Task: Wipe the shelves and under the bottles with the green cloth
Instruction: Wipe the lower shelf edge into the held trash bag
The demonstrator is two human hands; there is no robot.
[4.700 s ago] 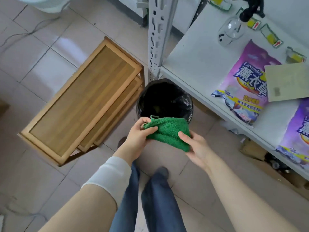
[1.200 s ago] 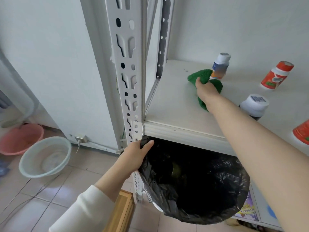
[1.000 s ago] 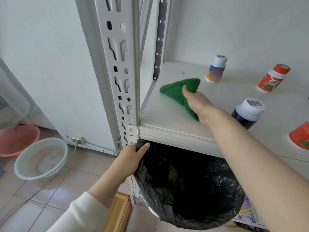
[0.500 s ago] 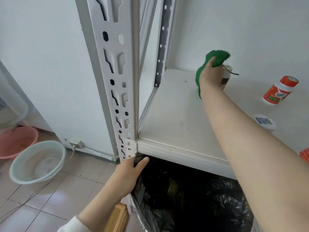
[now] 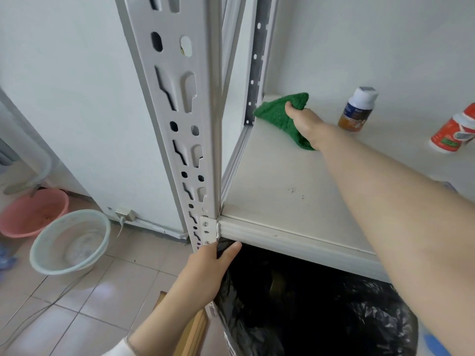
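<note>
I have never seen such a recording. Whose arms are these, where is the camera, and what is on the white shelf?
There is no machine. A person wears one camera on the head, and it looks down at both arms. The right hand grips a green cloth against the white shelf, near its back corner. On the shelf stand a white-capped bottle and a red bottle. The left hand is at the rim of a black bin bag below the shelf; its fingers are hidden.
</note>
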